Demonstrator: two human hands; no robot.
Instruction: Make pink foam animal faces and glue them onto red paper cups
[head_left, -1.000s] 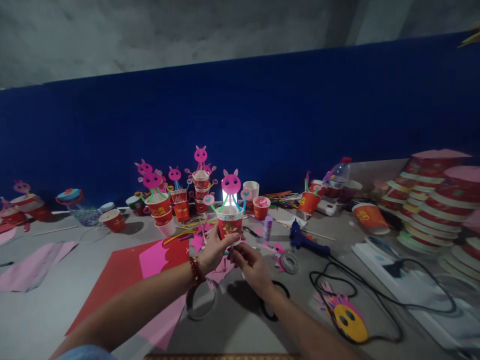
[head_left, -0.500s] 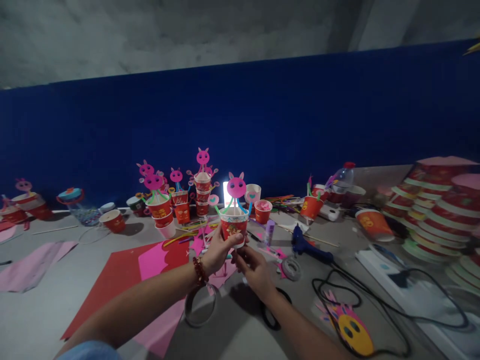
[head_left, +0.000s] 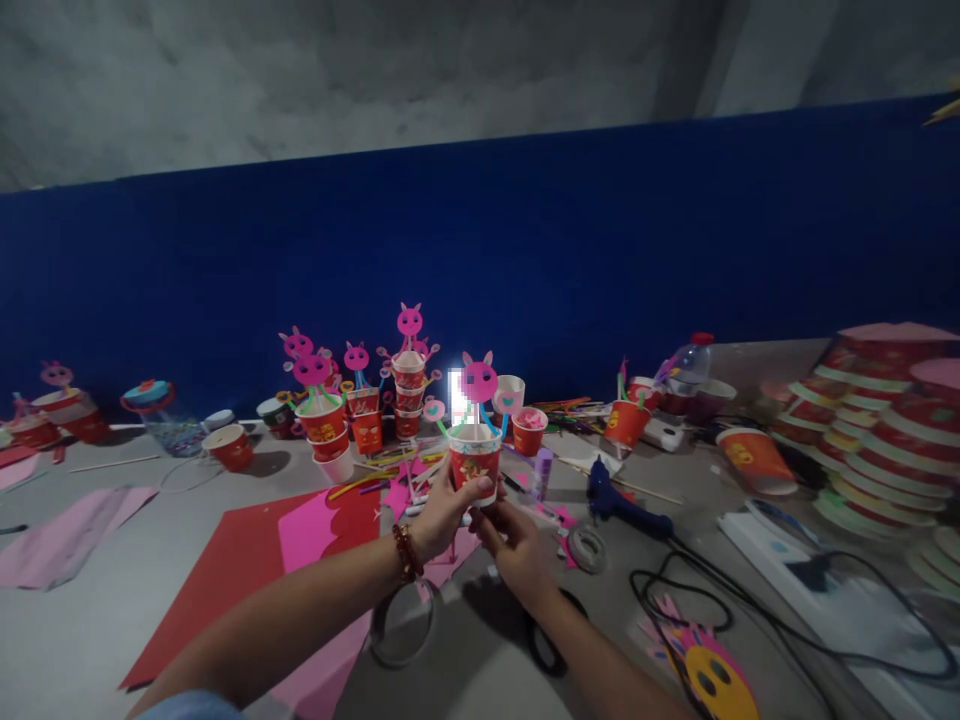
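Left hand (head_left: 444,515) grips cup (head_left: 474,462); right hand (head_left: 519,555) at cup's base, can't tell if gripping. Probably light, crushable; head (head_left: 480,381) above cup likely bendy. Hold low, gently.

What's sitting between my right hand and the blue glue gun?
In the head view, a grey roll, apparently tape, lies between your right hand and the blue glue gun, with pink scraps beside it.

A dark blue panel (head_left: 570,250) stands behind the grey table (head_left: 67,650), beneath a mottled grey wall (head_left: 360,90)
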